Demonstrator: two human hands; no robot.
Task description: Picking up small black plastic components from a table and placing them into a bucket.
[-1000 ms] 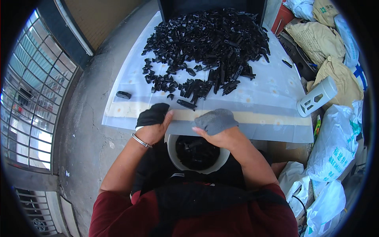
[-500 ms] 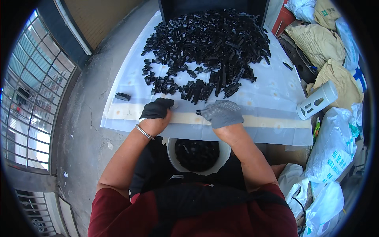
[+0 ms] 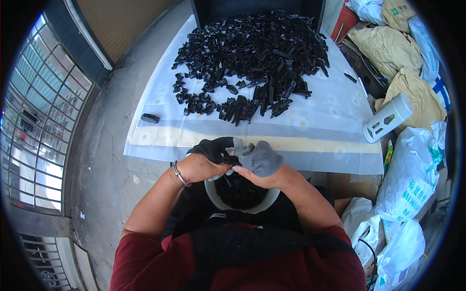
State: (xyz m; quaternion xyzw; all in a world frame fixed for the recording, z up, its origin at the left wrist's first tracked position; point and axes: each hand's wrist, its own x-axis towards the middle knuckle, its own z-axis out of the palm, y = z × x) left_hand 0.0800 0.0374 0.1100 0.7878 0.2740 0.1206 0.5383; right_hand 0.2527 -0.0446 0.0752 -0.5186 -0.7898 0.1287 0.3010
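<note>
Closely paired at the frame's centre

Your left hand (image 3: pixel 208 162) and right hand (image 3: pixel 260 162) curl inward, pinching what looks like a black plastic piece (image 3: pixel 232 159) between them, probably to steady it from both sides. The white bucket (image 3: pixel 274 195) sits just below, seemingly to catch drops; the heap of black parts (image 3: pixel 252 48) lies upper centre on the tabletop (image 3: pixel 160 97).

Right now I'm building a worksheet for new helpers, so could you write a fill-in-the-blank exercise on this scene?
1. The glove on the right hand is coloured ____.
2. The silver bracelet is worn on the ____.
3. The pieces heaped on the tablecloth are coloured ____.
4. The white slotted cylinder is toward the tablecloth's ____ side.

Missing words: gray; left wrist; black; right.
</note>
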